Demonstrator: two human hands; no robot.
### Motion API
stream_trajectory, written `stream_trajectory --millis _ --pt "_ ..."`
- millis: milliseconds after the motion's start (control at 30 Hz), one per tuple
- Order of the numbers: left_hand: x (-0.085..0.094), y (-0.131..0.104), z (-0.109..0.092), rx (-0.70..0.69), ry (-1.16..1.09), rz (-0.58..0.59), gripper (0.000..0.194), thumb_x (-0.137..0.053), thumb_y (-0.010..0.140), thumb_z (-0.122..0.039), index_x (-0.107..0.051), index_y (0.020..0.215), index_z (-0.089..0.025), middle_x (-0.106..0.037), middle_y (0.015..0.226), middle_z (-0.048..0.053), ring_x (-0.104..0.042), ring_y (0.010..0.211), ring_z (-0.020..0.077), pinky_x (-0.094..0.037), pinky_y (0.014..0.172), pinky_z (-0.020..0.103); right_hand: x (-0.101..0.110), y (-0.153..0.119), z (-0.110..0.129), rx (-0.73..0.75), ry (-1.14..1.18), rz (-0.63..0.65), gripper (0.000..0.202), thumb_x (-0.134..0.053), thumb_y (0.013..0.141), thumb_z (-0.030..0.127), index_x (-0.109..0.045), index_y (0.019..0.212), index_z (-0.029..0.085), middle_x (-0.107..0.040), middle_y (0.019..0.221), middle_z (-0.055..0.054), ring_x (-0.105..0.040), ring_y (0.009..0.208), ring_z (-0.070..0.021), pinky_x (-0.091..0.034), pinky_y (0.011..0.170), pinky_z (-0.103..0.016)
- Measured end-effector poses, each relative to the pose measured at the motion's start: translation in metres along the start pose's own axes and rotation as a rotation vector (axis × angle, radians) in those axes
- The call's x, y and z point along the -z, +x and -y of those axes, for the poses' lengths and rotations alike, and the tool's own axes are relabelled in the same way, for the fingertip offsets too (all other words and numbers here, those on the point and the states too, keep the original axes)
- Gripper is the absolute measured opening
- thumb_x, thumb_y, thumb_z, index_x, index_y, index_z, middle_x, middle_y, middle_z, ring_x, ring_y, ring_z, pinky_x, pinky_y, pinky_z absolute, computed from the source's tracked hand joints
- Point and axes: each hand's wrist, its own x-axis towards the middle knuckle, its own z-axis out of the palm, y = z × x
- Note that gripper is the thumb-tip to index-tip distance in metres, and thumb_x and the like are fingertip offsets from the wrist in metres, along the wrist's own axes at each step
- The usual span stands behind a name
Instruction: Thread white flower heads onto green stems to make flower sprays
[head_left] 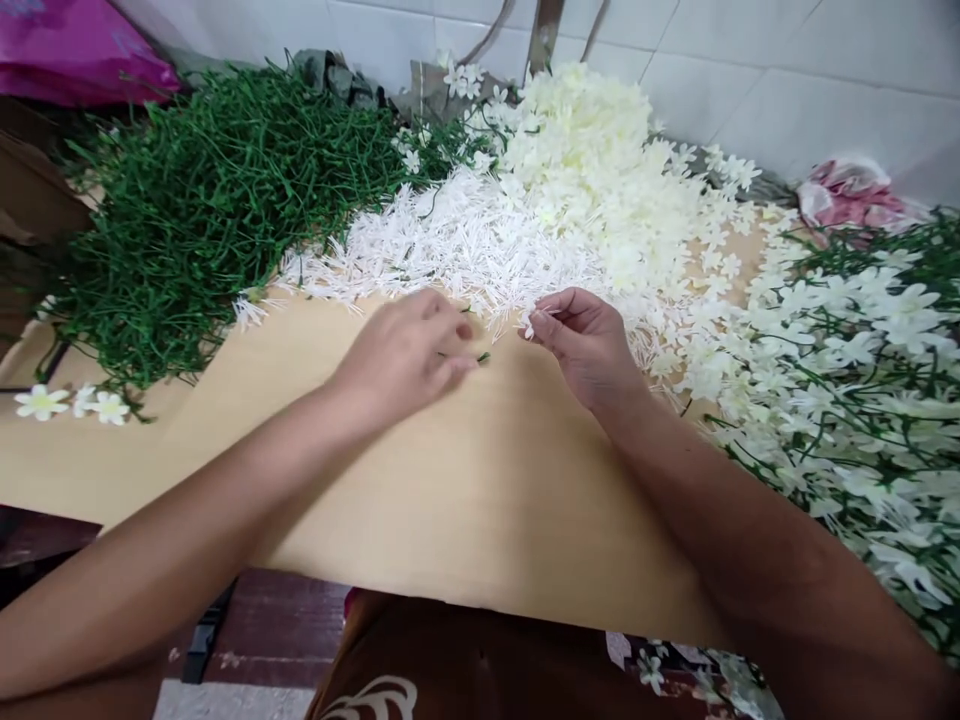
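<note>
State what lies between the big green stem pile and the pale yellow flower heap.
In the head view, thin white strands lie between the stem pile and flower heap, with small white flowers farther back.

Both forearms angle inward, the left grip loosely curled and blurred, the right grip closed in a pinch.

From far off I see bare left hand, bare right hand, bare forearms. Brown clothes on body. White swirly print, fat curved lines. Tiny bright pink bit at brown edge.
</note>
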Motion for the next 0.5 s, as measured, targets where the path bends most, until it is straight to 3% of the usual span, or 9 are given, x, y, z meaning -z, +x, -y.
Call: stream_trajectory --millis 100,200,367,500 --pt "-0.008 -0.003 -0.008 -0.069 0.116 0.176 0.019 -0.059 0.078 -0.03 -0.064 0.091 -0.018 -0.062 0.099 0.009 -0.057 0.094 0.0251 -0.042 0.081 0.038 0.001 0.003 -0.008 -0.067 0.048 -0.024 0.031 -0.083 0.056 0.037 -0.059 0.067 0.02 -0.057 0.063 0.006 -0.053 0.059 -0.0059 -0.051 0.065 -0.024" --pt "-0.023 0.008 -0.008 -0.031 0.068 0.179 0.011 -0.053 0.079 -0.02 -0.063 0.079 -0.017 -0.064 0.086 0.008 -0.058 0.088 0.024 -0.04 0.076 0.036 0.002 0.004 -0.011 -0.098 0.072 -0.038 0.033 -0.084 0.054 0.037 -0.058 0.065 0.02 -0.058 0.063 0.006 -0.054 0.059 -0.0061 -0.051 0.064 -0.024" --pt "-0.028 0.024 -0.007 0.249 -0.617 0.087 0.008 -0.056 0.074 -0.018 -0.054 0.067 -0.018 -0.052 0.06 -0.002 -0.046 0.057 0.0119 -0.036 0.058 0.026 0.001 0.002 -0.007 -0.114 0.093 -0.044 0.032 -0.084 0.053 0.037 -0.061 0.067 0.02 -0.06 0.062 0.006 -0.056 0.058 -0.0063 -0.051 0.064 -0.024" --pt "-0.027 0.027 -0.009 0.319 -0.927 -0.007 0.007 -0.057 0.072 -0.014 -0.053 0.067 -0.017 -0.051 0.061 -0.003 -0.045 0.059 0.0097 -0.036 0.06 0.025 -0.003 0.003 -0.004 -0.12 0.12 -0.011 0.028 -0.083 0.056 0.035 -0.062 0.067 0.02 -0.061 0.064 0.006 -0.057 0.06 -0.0067 -0.051 0.065 -0.024"
